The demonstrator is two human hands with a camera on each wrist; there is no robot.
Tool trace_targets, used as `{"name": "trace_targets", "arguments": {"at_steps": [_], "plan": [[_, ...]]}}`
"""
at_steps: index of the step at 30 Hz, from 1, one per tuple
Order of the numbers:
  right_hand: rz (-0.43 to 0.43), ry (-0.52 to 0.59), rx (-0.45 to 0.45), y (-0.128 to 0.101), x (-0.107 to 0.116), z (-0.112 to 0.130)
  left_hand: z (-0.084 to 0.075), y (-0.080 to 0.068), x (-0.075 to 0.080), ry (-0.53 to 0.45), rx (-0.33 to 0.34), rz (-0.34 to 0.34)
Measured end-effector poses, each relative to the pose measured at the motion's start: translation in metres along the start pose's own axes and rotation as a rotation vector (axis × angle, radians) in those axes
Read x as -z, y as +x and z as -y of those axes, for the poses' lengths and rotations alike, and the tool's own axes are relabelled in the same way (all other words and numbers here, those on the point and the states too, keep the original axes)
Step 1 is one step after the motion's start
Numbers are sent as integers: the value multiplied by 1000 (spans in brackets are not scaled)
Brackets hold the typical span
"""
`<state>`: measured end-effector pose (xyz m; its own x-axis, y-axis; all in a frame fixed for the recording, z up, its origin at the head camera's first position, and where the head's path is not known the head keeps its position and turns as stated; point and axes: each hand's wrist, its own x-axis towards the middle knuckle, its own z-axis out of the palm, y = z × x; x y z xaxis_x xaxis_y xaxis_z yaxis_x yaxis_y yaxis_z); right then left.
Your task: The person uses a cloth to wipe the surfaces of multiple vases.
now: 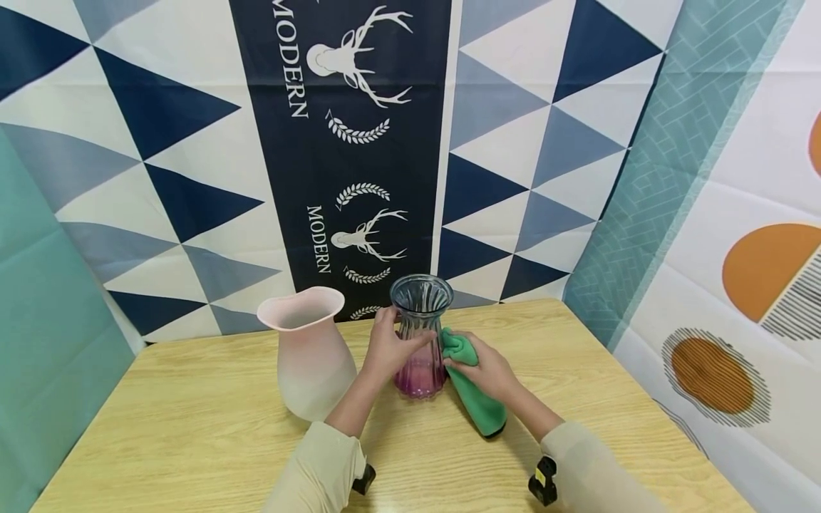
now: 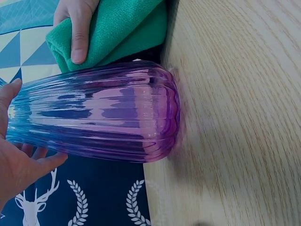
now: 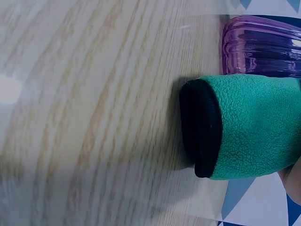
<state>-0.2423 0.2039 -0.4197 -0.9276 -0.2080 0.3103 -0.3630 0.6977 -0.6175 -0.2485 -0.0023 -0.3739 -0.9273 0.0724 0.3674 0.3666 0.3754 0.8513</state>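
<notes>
A ribbed clear glass vase (image 1: 420, 335) with a purple base stands upright on the wooden table (image 1: 192, 427). My left hand (image 1: 393, 347) grips its left side around the waist. My right hand (image 1: 479, 369) holds a green cloth (image 1: 481, 406) with a black-edged end and presses it against the vase's right side. In the left wrist view the vase (image 2: 103, 110) fills the middle, with the cloth (image 2: 127, 26) and right fingers (image 2: 79, 33) touching it. The right wrist view shows the cloth's end (image 3: 244, 127) hanging just above the table beside the vase's base (image 3: 261, 44).
A frosted pink vase (image 1: 309, 356) stands just left of my left arm. Patterned fabric backdrops (image 1: 359, 142) close off the back and both sides of the table. Bare wood lies in front and to the right.
</notes>
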Motion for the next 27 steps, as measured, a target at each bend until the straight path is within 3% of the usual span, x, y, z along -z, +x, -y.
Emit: {"name": "trace_targets", "arguments": {"at_steps": [12,27], "plan": [[-122,114,43,14,18,15,0,-1,-1,-91,31,-38],[-170,145,67,32,29,39,3,2,2,-68,16,-33]]}}
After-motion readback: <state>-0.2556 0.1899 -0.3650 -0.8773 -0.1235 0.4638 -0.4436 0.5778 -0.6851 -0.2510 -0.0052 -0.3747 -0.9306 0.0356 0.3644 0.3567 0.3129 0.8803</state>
